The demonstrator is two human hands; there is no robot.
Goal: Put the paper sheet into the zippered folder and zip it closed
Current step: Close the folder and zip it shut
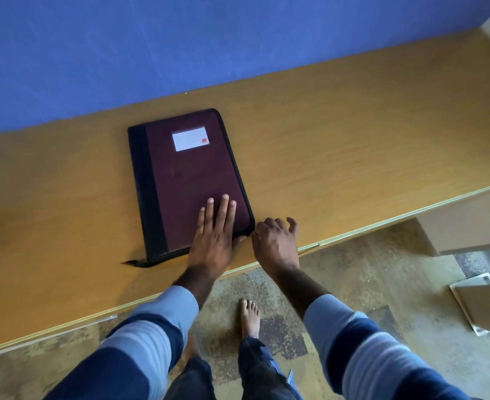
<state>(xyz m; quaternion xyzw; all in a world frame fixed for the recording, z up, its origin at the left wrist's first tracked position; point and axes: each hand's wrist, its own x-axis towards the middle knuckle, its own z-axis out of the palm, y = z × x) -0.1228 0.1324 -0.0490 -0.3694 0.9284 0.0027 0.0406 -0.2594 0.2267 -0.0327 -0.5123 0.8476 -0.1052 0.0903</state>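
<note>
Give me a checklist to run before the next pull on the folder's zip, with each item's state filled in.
1. Folder lies flat on the table, cover closed: ok.
2. Left hand is pressing flat on the cover near the front right corner to steady it: ok.
3. Right hand is at that same corner, fingertips pinched at the zip edge: ok.
4. Zip pull actually in its grip: cannot tell, the fingers hide it.
5. Paper sheet inside: cannot tell; none shows on the table.
6. Zip closed along the right edge: cannot tell. A loose dark tail sticks out at the front left corner.
</note>
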